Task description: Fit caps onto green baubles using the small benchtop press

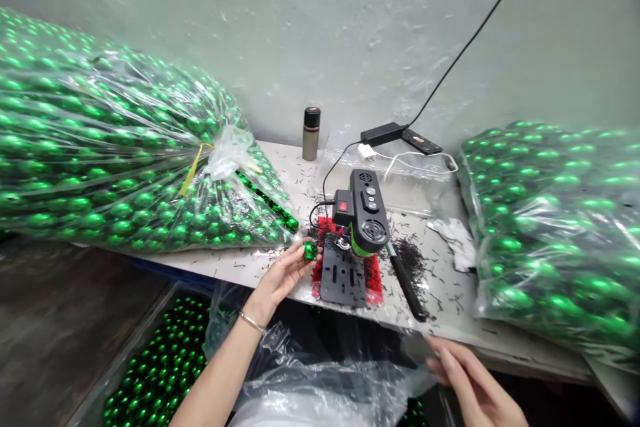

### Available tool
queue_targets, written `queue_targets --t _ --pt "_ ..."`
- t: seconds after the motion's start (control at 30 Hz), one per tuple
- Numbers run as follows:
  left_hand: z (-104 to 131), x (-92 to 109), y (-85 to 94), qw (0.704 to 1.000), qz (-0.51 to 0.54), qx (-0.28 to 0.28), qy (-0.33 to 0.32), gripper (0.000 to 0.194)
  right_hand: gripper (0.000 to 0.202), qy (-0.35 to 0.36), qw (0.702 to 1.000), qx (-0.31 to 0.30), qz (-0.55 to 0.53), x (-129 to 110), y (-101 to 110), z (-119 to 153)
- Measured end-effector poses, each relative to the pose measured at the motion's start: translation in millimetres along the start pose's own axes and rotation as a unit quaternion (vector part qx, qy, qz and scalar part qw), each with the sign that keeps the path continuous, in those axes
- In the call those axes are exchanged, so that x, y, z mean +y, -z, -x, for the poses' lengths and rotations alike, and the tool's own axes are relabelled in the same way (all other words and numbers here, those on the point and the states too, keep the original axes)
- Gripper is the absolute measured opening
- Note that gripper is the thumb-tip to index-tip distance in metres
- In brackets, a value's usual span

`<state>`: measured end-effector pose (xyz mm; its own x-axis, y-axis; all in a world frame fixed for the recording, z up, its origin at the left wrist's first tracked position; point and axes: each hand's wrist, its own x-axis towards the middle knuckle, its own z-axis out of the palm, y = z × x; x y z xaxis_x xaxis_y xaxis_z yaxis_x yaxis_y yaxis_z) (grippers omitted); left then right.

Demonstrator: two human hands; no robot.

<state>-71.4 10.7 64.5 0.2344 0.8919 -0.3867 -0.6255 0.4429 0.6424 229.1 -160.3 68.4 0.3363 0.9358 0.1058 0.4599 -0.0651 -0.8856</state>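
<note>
Right hand (473, 383) fingers spread on clear plastic bag (330, 380) below machine (361, 223) | left hand (285, 273) pinching green bauble (311, 251) just left of machine

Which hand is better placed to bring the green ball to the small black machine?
Left. The left hand already holds the green ball right beside the black machine. The right hand is lower, at the clear plastic bag.
</note>
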Motion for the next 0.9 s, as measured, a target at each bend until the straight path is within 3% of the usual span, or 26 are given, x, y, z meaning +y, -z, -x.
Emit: queue_targets --t 0.13,0.33,0.53,0.67,0.8,0.9 --pt "4 -14 -5.7 1.0 0.0 -0.015 0.007 0.033 0.028 0.151 0.987 0.048 -0.019 -58 -25 -43" --pt "5 -23 -2.6 0.999 0.013 0.016 0.025 0.026 0.063 0.371 0.92 0.101 0.076 -103 -58 -66" --pt "3 -28 -2.9 0.998 0.019 0.044 0.046 0.009 0.045 0.433 0.89 0.098 0.098 -118 -63 -81" --pt "-1 -33 -3.8 0.998 -0.005 0.049 0.036 0.012 0.032 0.449 0.884 0.089 0.091 -120 -64 -85" --pt "-6 -41 -8.1 0.993 -0.113 0.037 -0.023 0.035 0.027 0.448 0.886 0.087 0.081 -119 -63 -85" --pt "-13 -49 -12.5 0.968 -0.237 0.023 -0.082 0.039 0.025 0.447 0.888 0.079 0.075 -119 -63 -85"
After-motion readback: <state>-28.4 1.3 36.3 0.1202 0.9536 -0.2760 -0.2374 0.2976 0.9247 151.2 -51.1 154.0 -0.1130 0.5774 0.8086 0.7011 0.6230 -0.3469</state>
